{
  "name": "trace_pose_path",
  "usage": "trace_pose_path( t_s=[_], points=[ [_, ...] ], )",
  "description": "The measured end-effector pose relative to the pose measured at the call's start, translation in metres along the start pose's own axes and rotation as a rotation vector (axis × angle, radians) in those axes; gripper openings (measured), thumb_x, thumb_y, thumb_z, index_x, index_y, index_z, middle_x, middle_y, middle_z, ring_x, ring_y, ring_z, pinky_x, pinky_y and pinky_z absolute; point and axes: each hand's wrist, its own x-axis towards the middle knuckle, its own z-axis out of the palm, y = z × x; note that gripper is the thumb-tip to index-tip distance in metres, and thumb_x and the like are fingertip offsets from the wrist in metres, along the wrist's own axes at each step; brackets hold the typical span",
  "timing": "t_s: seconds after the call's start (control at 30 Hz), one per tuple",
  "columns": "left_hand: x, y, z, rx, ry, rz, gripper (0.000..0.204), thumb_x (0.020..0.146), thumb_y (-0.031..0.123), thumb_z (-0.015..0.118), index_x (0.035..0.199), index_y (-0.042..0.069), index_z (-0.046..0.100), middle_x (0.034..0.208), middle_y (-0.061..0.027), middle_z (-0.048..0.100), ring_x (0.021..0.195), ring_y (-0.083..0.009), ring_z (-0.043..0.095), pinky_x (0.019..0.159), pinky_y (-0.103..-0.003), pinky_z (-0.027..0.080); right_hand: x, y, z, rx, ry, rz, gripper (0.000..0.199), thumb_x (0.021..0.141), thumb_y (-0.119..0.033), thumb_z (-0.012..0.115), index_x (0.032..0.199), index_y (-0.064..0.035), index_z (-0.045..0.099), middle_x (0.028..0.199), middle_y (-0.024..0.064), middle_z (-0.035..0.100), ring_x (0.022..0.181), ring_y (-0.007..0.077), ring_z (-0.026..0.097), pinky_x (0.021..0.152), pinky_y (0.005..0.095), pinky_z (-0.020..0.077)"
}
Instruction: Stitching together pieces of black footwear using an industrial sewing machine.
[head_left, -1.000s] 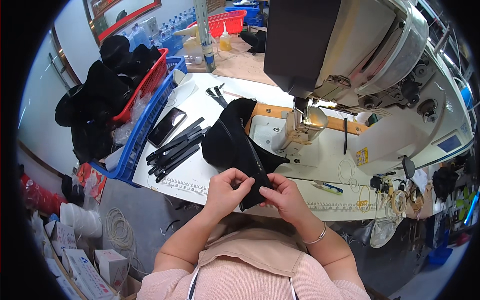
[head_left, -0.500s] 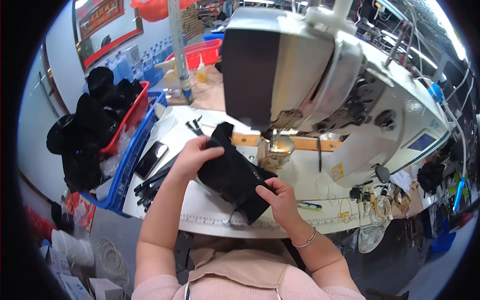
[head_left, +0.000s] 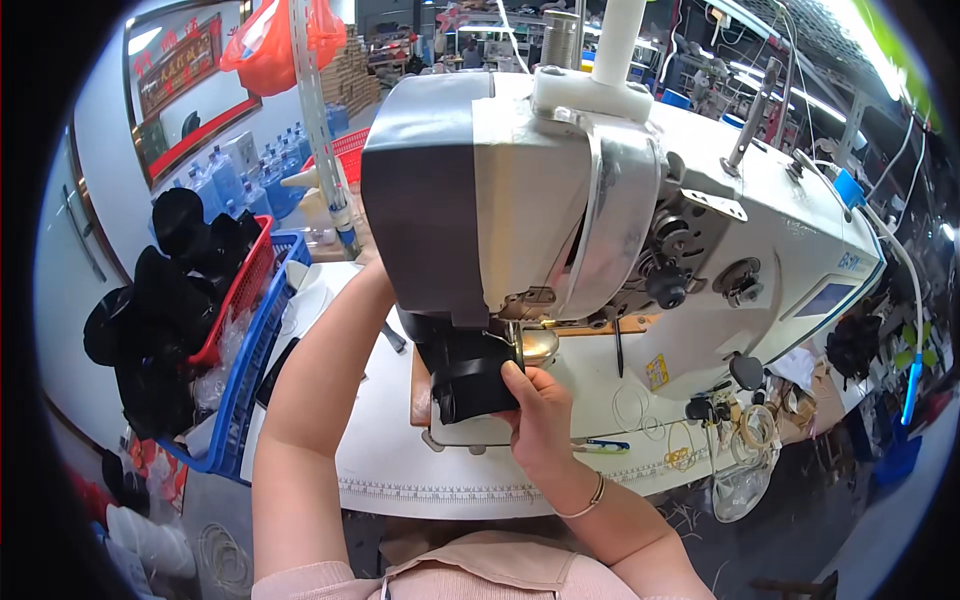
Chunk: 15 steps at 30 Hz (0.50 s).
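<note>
A black fabric piece (head_left: 470, 382) with a band across it lies under the needle area of a large white sewing machine (head_left: 530, 200). My right hand (head_left: 543, 405) pinches its right edge between thumb and fingers, close beside the metal parts under the machine head. My left forearm (head_left: 315, 390) reaches up to the left side of the machine head, which hides the hand and its fingers. The fabric's far end is also covered by the head.
Left of the table (head_left: 400, 490) stands a blue basket (head_left: 240, 400) with a red basket (head_left: 235, 300) on it, near black molded pieces (head_left: 150, 310). A pen-like tool (head_left: 605, 446) and rings of tape (head_left: 757, 425) lie to the right. A ruler strip runs along the front edge.
The black fabric has gone from in front of the machine to beneath its head, folded round. My left hand has passed behind the head; my right has shifted slightly left. The view has shifted too.
</note>
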Motion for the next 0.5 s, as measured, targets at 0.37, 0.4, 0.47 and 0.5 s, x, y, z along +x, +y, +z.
trace_pose_path(
  t_s=[0.37,0.4,0.47,0.5],
  points=[
    [-0.0020,-0.0069,-0.0072,0.181,0.038,0.146,0.023,0.074,0.012,0.071,0.095,0.004,0.066,0.085,-0.0057,0.066,0.078,-0.0156,0.062,0.072,-0.029,0.050,-0.0003,-0.0006,0.0034,0.141,-0.009,0.068,0.021,0.089,-0.024,0.062,0.085,-0.0044,0.058,0.076,0.0038,0.064,0.063,0.0100,0.063,0.057,0.0218,0.0546],
    [-0.0006,-0.0072,-0.0089,0.196,0.041,0.159,0.023,0.074,0.012,0.071,0.095,0.004,0.066,0.085,-0.0057,0.066,0.078,-0.0157,0.062,0.072,-0.029,0.050,-0.0002,0.0000,0.0040,0.140,-0.006,0.066,0.021,0.089,-0.024,0.062,0.085,-0.0044,0.058,0.076,0.0038,0.064,0.063,0.0100,0.063,0.057,0.0218,0.0546],
    [0.0036,-0.0076,-0.0062,0.226,0.048,0.185,0.023,0.074,0.012,0.071,0.095,0.005,0.067,0.085,-0.0058,0.066,0.078,-0.0160,0.063,0.072,-0.029,0.050,0.0000,0.0007,0.0050,0.151,0.024,0.066,0.020,0.089,-0.024,0.062,0.084,-0.0049,0.058,0.076,0.0042,0.064,0.063,0.0105,0.063,0.057,0.0223,0.0547],
    [0.0035,-0.0079,-0.0064,0.243,0.053,0.197,0.023,0.074,0.012,0.071,0.094,0.005,0.067,0.085,-0.0058,0.066,0.078,-0.0161,0.063,0.072,-0.029,0.050,0.0001,0.0007,0.0051,0.151,0.025,0.065,0.020,0.089,-0.024,0.062,0.084,-0.0049,0.058,0.076,0.0042,0.064,0.063,0.0105,0.063,0.057,0.0223,0.0547]
  ],
)
